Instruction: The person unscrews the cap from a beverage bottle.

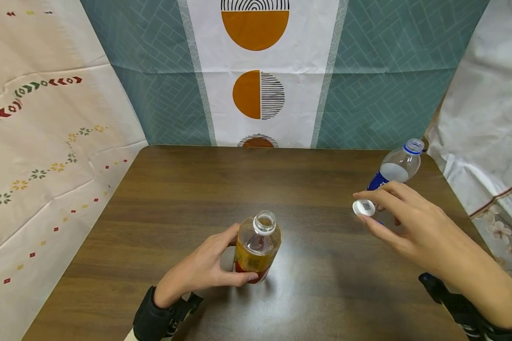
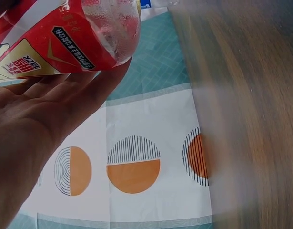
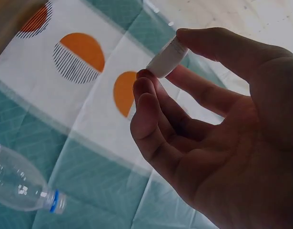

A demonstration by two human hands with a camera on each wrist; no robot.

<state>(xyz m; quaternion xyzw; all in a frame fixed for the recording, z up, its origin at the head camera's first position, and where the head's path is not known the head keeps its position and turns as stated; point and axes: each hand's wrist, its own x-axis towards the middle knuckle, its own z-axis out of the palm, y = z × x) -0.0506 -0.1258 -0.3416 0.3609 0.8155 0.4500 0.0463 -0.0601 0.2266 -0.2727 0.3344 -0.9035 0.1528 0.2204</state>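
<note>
My left hand point(image 1: 211, 265) grips a clear plastic bottle point(image 1: 258, 244) with a yellow and red label, its open mouth facing up and tilted slightly. In the left wrist view the same bottle's red label point(image 2: 65, 43) fills the upper left, with fingers point(image 2: 84, 95) behind it. Between thumb and fingertips my right hand point(image 1: 409, 227) pinches a white bottle cap point(image 1: 364, 207), held above the table to the right. The cap point(image 3: 167, 57) shows edge-on in the right wrist view, with the other fingers loosely bent below it.
A second clear bottle point(image 1: 401, 163), uncapped, with a blue label and blue neck ring, stands at the table's back right, partly behind my right hand. The brown wooden table point(image 1: 175, 189) meets a patterned cloth point(image 1: 162, 94) at the back; pale cloths hang at both sides.
</note>
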